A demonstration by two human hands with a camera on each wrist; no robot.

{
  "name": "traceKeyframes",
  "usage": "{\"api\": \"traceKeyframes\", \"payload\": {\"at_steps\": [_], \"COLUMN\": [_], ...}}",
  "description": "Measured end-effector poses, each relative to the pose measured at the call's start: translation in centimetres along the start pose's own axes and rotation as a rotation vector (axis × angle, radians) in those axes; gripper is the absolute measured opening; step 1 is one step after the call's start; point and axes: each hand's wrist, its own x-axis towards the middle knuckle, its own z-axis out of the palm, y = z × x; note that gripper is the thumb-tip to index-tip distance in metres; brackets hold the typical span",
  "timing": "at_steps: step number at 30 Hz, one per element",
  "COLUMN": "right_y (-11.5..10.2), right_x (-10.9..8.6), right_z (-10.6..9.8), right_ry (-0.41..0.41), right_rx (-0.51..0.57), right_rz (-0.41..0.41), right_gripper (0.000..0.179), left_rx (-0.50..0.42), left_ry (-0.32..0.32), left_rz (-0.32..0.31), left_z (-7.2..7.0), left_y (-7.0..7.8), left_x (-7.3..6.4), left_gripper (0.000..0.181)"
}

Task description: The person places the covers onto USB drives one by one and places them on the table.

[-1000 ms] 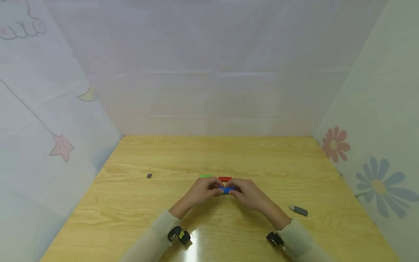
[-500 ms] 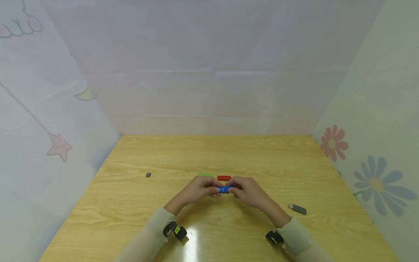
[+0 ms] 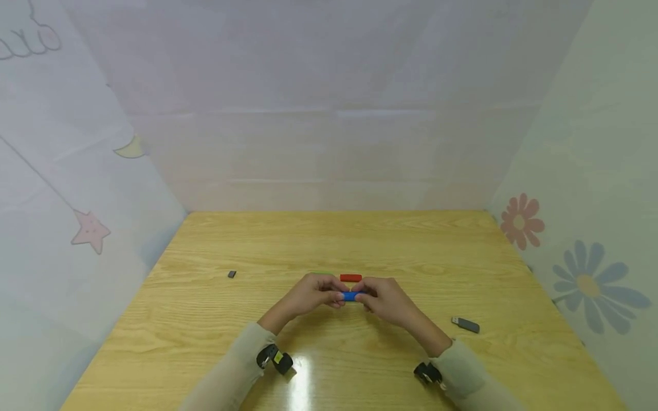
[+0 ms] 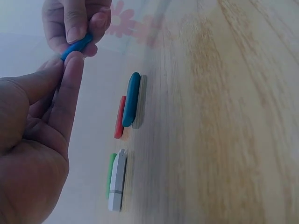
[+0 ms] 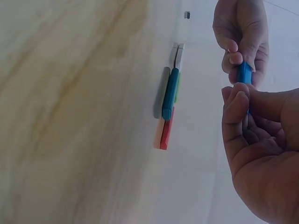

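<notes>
Both hands hold one small, smooth blue stick (image 3: 350, 297) level between them, above the table. My left hand (image 3: 311, 298) pinches its left end between thumb and fingers. At the right end, the thumb and fingers of my right hand (image 3: 385, 297) pinch it too. Only its middle shows; the fingers hide the ends. Beyond the hands lies a red stick (image 3: 350, 278), with a green stick (image 3: 323, 273) mostly behind the left hand. A teal stick (image 4: 131, 100) and a whitish stick (image 4: 117, 182) with a narrow tip lie beside them in the left wrist view.
A grey USB stick (image 3: 468, 325) lies right of the right forearm, its metal plug pointing left. Far left is a small dark memory card (image 3: 232, 274). Patterned cloth walls (image 3: 329, 160) surround the wooden table (image 3: 329, 240) at back and sides.
A pale line across the blue stick's middle, visible half a second ago, no longer shows. Both hands keep their pinch on it and have barely moved.
</notes>
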Motion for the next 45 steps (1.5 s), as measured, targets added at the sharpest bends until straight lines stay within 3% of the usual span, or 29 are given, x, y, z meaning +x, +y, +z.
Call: {"api": "traceKeyframes", "payload": {"at_steps": [3,10,17,24,31,36,45], "right_y": [0.0,-0.3,-0.4,0.0,1.0,1.7,3.0], "right_x": [0.1,0.5,0.7,0.2,-0.7,-1.6,-4.1], "right_z": [0.3,1.1,1.4,0.4,-1.2,-2.4,-5.3], "right_ry": [-0.012,-0.048,-0.072,-0.056,-0.023,-0.011,0.050], "right_rx": [0.006,0.021,0.026,-0.034,-0.111,-0.105,-0.095], "right_rz": [0.028,0.069,0.089,0.110,0.116,0.123,0.196], "right_gripper": [0.008,0.012,0.014,0.020,0.022,0.025,0.027], "left_rx": [0.104,0.563,0.772,0.868,0.930,0.930,0.920], "left_ry": [-0.009,-0.007,0.011,0.052,0.070,0.080,0.042], "left_rz": [-0.003,0.082,0.092,0.023,0.020,-0.014,-0.059], "left_z": [0.0,0.6,0.8,-0.7,-1.8,-2.3,-3.1], "left_y": [0.1,0.2,0.5,0.3,-0.4,-1.0,-1.7], "left_x": [-0.2,0.1,-0.4,-1.5,-2.4,-2.9,-3.4], "left_gripper": [0.018,0.016,0.014,0.010,0.019,0.022,0.019]}}
